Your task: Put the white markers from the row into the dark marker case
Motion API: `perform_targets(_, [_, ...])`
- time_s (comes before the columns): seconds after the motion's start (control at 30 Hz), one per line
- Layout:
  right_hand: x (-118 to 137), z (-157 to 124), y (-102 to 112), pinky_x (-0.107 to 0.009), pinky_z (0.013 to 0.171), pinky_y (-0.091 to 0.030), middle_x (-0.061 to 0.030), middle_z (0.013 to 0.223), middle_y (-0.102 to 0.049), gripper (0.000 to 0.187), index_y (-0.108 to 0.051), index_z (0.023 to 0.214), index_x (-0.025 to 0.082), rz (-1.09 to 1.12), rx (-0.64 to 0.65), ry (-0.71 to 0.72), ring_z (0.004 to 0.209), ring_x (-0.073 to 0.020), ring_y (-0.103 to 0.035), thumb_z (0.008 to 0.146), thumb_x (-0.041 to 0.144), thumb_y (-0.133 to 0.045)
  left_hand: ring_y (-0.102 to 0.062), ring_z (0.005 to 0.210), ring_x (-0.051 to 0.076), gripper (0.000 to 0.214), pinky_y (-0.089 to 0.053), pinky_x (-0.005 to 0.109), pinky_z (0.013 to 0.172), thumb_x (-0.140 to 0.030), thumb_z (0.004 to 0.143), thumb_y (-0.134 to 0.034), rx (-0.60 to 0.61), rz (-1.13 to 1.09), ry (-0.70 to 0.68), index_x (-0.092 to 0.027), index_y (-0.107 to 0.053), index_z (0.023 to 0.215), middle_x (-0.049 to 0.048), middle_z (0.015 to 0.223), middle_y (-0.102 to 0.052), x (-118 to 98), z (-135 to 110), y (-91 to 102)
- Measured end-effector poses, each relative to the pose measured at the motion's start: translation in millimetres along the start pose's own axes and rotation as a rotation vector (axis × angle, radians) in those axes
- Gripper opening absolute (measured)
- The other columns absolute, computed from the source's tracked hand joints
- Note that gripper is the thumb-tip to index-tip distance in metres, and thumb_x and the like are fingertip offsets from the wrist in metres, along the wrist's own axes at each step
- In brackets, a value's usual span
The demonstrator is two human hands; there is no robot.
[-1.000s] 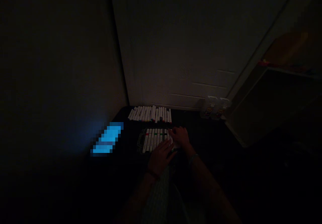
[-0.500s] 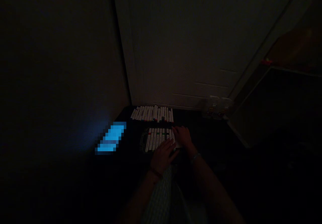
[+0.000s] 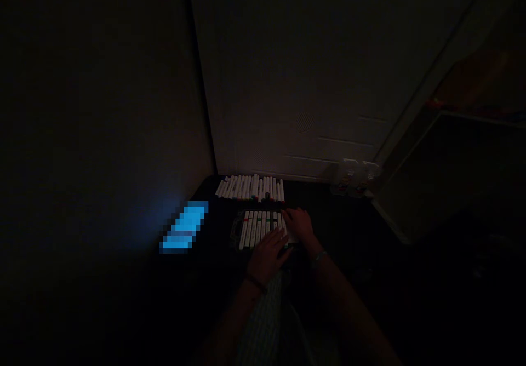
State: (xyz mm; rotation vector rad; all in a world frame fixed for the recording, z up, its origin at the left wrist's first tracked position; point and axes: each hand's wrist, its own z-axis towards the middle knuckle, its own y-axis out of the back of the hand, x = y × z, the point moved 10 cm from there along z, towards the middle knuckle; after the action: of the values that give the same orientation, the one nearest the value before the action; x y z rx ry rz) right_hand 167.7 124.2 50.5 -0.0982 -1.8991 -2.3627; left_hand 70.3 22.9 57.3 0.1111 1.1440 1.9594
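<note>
The scene is very dark. A near row of white marker pens (image 3: 258, 228) lies side by side on a dark floor, seemingly in a clear case. My left hand (image 3: 268, 254) rests flat over the lower ends of this row, fingers stretched out. My right hand (image 3: 301, 224) sits at the right end of the same row, fingers curled onto the pens; whether it grips one is unclear. A second row of white markers (image 3: 250, 187) lies farther back by the wall.
A glowing blue screen (image 3: 184, 227) lies on the floor to the left. Two small clear containers (image 3: 355, 178) stand by the white wall panel (image 3: 312, 81). A dark piece of furniture (image 3: 452, 169) fills the right side.
The view has shifted slightly. Both hands stay on the near row of markers with little visible movement.
</note>
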Motion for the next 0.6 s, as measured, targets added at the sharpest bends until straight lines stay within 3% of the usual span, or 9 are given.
perform_targets(0.23, [-12, -1, 11, -0.025, 0.08, -0.031, -0.0041, 0.093, -0.065, 0.04, -0.062, 0.091, 0.02, 0.189, -0.035, -0.006, 0.09, -0.015, -0.055, 0.095, 0.039, -0.027, -0.045, 0.12, 0.02, 0.03, -0.04, 0.042, 0.1, -0.033, 0.084, -0.05, 0.006, -0.022, 0.017, -0.024, -0.057, 0.112, 0.0038, 0.123, -0.056, 3, -1, 1.9])
perform_targets(0.37, [-33, -21, 34, -0.031, 0.088, -0.03, -0.005, 0.098, -0.064, 0.038, -0.062, 0.095, 0.019, 0.346, -0.261, 0.037, 0.097, -0.018, -0.053, 0.092, 0.041, -0.03, -0.046, 0.119, 0.021, 0.032, -0.04, 0.042, 0.099, -0.032, 0.083, -0.051, 0.037, -0.008, 0.027, -0.025, -0.055, 0.114, 0.0038, 0.124, -0.054, 1, -3, 5.1])
perform_targets(0.5, [-68, -47, 17, -0.033, 0.083, -0.038, -0.0066, 0.095, -0.064, 0.042, -0.062, 0.092, 0.018, 0.595, -0.265, -0.037, 0.09, -0.0198, -0.056, 0.087, 0.05, -0.035, -0.042, 0.12, 0.024, 0.032, -0.036, 0.045, 0.101, -0.036, 0.08, -0.054, 0.038, 0.008, 0.021, -0.027, -0.057, 0.111, 0.0023, 0.121, -0.056, 0, 3, 24.5])
perform_targets(0.6, [-93, -57, -10, -0.032, 0.079, -0.044, -0.0071, 0.097, -0.065, 0.044, -0.062, 0.093, 0.02, 0.842, -0.215, -0.181, 0.09, -0.0215, -0.059, 0.084, 0.053, -0.035, -0.047, 0.114, 0.023, 0.029, -0.039, 0.043, 0.096, -0.039, 0.081, -0.052, -0.016, 0.05, 0.077, -0.028, -0.058, 0.107, 0.0037, 0.115, -0.058, 28, 24, 51.8])
